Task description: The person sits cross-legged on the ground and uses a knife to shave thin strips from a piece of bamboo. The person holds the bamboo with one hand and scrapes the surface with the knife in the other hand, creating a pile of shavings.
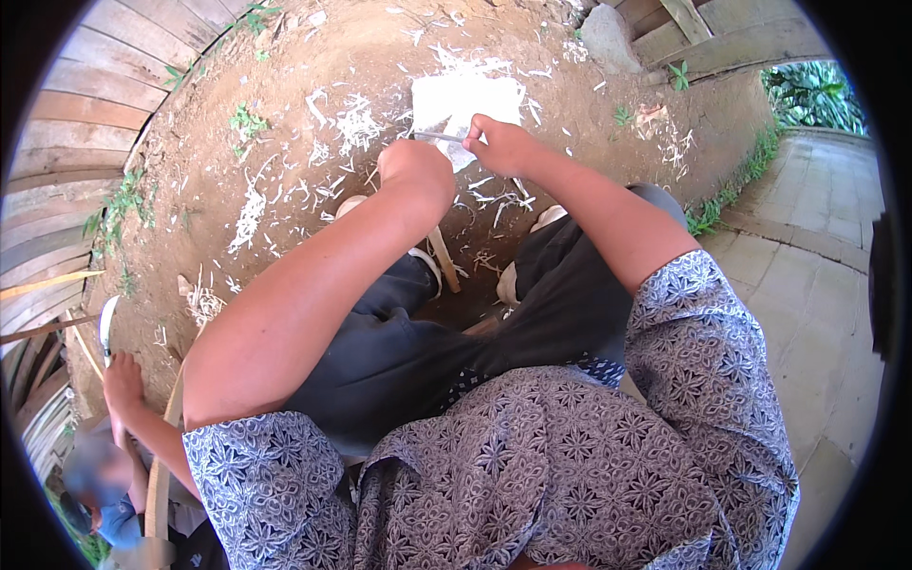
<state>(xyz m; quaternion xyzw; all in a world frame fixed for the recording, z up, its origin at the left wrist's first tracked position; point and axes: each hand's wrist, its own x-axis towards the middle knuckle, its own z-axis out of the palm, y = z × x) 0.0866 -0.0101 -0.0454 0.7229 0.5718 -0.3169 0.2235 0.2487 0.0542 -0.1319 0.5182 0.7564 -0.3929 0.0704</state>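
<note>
Left hand (415,169) fisted on wooden stick (443,256); stick's long axis ran steeply from fist down toward feet, lower end near left shoe (425,263). Right hand (501,144) closed on knife (439,137); blade lay roughly level, tip pointing left above left fist. Hands close, not touching. White shavings (356,123) littered dirt ground (285,104). Another person's hand (122,380) gripped curved blade (106,328) at lower left.

Grey-blue short-sleeved shirt (570,475) with white floral print, near. Dark navy trousers (399,351). Reddish-brown earth floor (313,57) strewn with pale white wood shavings (356,123). Weathered grey-brown plank wall (85,123), left. Green leafy plants (817,95), far right.
</note>
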